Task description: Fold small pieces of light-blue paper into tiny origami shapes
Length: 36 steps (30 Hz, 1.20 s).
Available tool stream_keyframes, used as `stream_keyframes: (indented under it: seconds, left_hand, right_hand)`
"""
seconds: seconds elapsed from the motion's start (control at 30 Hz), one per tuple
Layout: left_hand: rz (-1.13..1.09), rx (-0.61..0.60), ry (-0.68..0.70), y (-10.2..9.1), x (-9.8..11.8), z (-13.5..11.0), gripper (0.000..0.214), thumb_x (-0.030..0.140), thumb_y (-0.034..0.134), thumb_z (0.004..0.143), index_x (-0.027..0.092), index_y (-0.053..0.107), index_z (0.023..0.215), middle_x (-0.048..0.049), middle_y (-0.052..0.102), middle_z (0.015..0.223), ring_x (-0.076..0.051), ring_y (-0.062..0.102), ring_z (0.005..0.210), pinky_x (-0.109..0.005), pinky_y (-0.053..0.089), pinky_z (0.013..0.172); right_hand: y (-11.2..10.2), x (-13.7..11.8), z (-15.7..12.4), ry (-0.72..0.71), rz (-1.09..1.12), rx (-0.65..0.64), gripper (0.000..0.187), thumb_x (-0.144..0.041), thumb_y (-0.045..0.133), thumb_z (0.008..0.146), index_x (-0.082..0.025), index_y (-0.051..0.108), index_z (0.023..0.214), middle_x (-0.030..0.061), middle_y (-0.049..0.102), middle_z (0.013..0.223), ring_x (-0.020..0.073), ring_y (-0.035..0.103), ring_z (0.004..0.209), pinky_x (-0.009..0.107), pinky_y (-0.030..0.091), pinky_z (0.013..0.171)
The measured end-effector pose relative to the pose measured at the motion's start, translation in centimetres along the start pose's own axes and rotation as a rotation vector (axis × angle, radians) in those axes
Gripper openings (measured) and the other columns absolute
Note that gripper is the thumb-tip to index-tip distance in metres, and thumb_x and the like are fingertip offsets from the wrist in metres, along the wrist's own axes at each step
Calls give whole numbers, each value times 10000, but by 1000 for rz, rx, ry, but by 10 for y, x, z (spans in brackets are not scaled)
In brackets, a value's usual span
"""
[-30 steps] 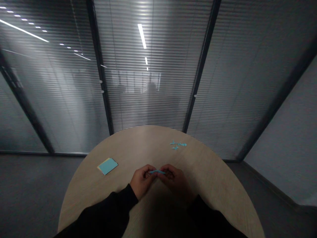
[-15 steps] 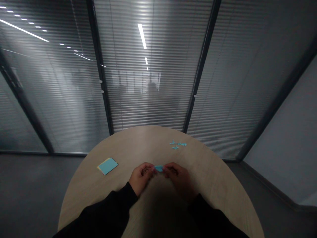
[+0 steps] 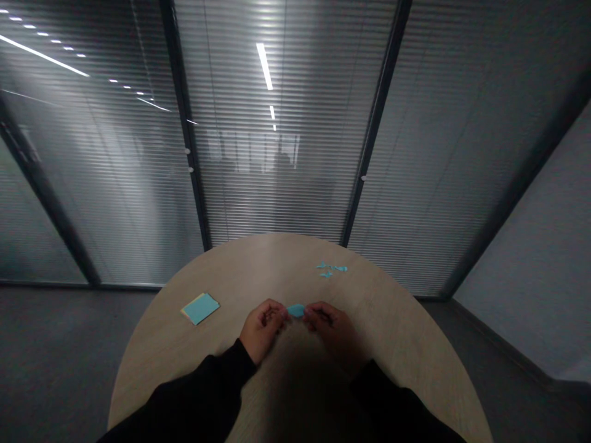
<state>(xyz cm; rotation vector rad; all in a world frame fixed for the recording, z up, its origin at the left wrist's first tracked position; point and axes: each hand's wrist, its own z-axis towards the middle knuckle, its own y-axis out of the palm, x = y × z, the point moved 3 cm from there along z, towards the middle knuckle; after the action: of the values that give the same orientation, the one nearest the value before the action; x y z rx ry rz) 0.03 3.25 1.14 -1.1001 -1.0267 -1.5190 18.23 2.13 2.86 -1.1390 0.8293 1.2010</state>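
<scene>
Between my two hands is a small blue piece of paper [image 3: 296,311], roughly oval in outline. My left hand [image 3: 264,326] pinches its left end, fingers closed. At the other end, my right hand [image 3: 333,329] has it between thumb and fingers. Both ends of the paper are hidden by the fingertips. Torn blue paper scraps [image 3: 327,275] lie beyond my right hand. Off to the left of my left hand rests a stack of sticky notes [image 3: 201,309], blue on top with a yellow edge showing.
A round wooden table [image 3: 258,264] carries all of this. Past its far edge stands a glass partition with blinds [image 3: 277,203] and dark upright frames. A pale wall [image 3: 545,264] is on the right, and grey floor [image 3: 60,357] shows on the left.
The blue paper's visible face looks broader and smoother than before, when it appeared more creased. Both hands stay in nearly the same place; the scraps and the stack have not moved.
</scene>
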Motion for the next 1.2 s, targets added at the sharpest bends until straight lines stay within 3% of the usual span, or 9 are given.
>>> stream_keyframes:
  seconds: [0.2,0.53,0.8,0.97,1.2]
  left_hand:
    - [43,-27,-67,1,-1,-1,467,567,717,747,147,655,940,3,610,652,-109,499,547,-223,369,513]
    - [140,5,-52,-1,2,-4,399,549,692,766,151,686,795,10,576,572,-123,490,532,-231,335,500]
    - [60,-61,-86,2,-7,-2,408,528,710,763,146,667,900,18,582,612,-103,471,525,-225,339,522]
    - [35,-87,-107,5,-4,-2,381,505,722,755,147,654,867,11,590,642,-100,483,540,-221,346,528]
    - [117,-88,-94,5,-2,-4,392,531,683,776,146,643,836,18,569,614,-111,480,536,-231,348,530]
  right_hand:
    - [1,-2,-2,-48,-62,-28,292,-443,598,872,-174,680,794,31,676,701,164,620,650,264,470,620]
    - [2,-2,-2,-56,-107,-49,333,-481,586,882,-168,674,811,26,669,690,157,613,636,254,459,601]
    - [4,-5,-4,-18,-58,-25,329,-492,582,868,-179,654,800,31,658,688,167,603,637,270,474,605]
    - [9,1,-4,-11,6,-21,330,-498,582,863,-178,653,821,37,675,731,162,607,642,265,485,603]
    - [9,-3,-4,-58,-114,-27,295,-449,636,833,-174,686,925,55,715,806,185,661,731,268,506,638]
